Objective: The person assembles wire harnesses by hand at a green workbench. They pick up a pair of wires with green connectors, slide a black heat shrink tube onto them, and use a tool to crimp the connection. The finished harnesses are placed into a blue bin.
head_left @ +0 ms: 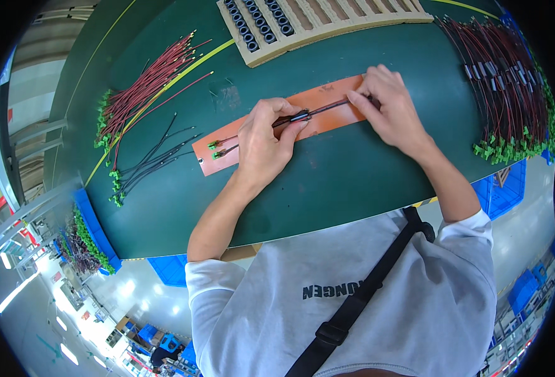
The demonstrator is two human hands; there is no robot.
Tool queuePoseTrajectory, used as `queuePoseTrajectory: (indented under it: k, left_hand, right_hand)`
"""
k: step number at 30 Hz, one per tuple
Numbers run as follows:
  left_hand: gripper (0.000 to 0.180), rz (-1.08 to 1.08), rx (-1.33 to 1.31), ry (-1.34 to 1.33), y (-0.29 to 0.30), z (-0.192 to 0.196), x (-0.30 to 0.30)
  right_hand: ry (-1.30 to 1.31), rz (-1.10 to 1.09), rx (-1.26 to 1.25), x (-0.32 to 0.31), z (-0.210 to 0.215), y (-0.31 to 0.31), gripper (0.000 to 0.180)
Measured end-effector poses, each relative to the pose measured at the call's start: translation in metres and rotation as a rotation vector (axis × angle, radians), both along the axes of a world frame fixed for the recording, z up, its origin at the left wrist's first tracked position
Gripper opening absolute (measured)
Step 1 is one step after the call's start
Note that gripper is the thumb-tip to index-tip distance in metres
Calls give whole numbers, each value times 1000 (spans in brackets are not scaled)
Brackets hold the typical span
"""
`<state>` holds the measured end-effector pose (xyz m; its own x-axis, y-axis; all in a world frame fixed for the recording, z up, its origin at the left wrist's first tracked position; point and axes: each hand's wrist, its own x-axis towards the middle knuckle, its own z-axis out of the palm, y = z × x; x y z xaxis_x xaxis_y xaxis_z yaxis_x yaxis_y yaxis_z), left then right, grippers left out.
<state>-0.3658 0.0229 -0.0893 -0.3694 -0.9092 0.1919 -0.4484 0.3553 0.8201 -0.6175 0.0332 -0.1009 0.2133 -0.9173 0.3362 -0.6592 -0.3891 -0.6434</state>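
Across an orange strip board [211,164] lies a cable of red and black wires [327,108], with green connectors [217,153] at its left end. A small black cylinder [300,116], perhaps a ferrite core, sits around the wires near the middle. My left hand [266,139] is closed, thumb and fingers pinching the cable beside the cylinder. Farther right, my right hand [387,113] is closed on the wires near their right end, the tips mostly hidden by its fingers.
A beige slotted tray [327,39] with rows of black rings [252,26] stands at the back. Red wires [158,72] and black wires [158,160] lie left. Many finished-looking cables [503,78] are piled right. Blue bins [506,191] stand below the green table's [327,188] edge.
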Motion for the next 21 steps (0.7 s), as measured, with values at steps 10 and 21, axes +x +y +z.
queuePoseTrajectory:
  k: [10, 21]
  left_hand:
    - [32, -302, 221, -118, -42, 38, -10]
    - [15, -523, 544, -309, -84, 38, -52]
  right_hand:
    - [-108, -18, 88, -7, -2, -1, 20]
    - [-158, 17, 139, -11, -1, -3, 23]
